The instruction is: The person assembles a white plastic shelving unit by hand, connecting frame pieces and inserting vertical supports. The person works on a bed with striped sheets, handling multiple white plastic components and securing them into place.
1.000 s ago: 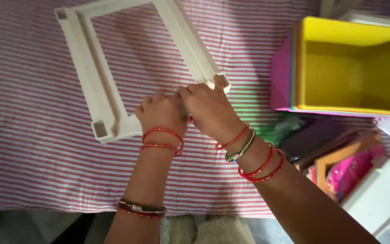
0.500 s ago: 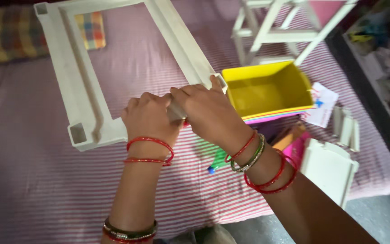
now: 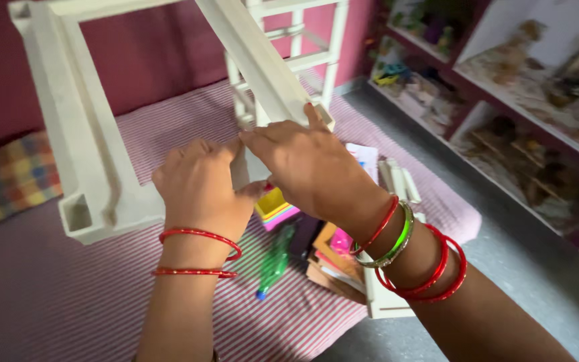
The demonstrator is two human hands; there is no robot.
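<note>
A large cream plastic frame [image 3: 88, 154] with hollow square rails is lifted and tilted up above a pink striped mattress [image 3: 55, 302]. My left hand [image 3: 199, 188] grips the frame's near crossbar from below. My right hand [image 3: 303, 164] lies over the top of the near right corner, fingers curled around the rail. Both wrists wear red bangles; the right also has a green one. The stretch of bar between my two hands is hidden by them.
Under my hands lie a yellow box [image 3: 271, 201], a green pen [image 3: 275, 261], flat coloured boards [image 3: 330, 258] and white plastic panels [image 3: 397, 181]. A second white frame [image 3: 289, 60] stands behind. A checked cushion [image 3: 8, 177] is at the left, cluttered shelves [image 3: 531, 114] at the right.
The frame has been raised off the mattress and tipped upright toward me, both hands keeping their grip. The view has swung up and right, revealing the shelves and floor.
</note>
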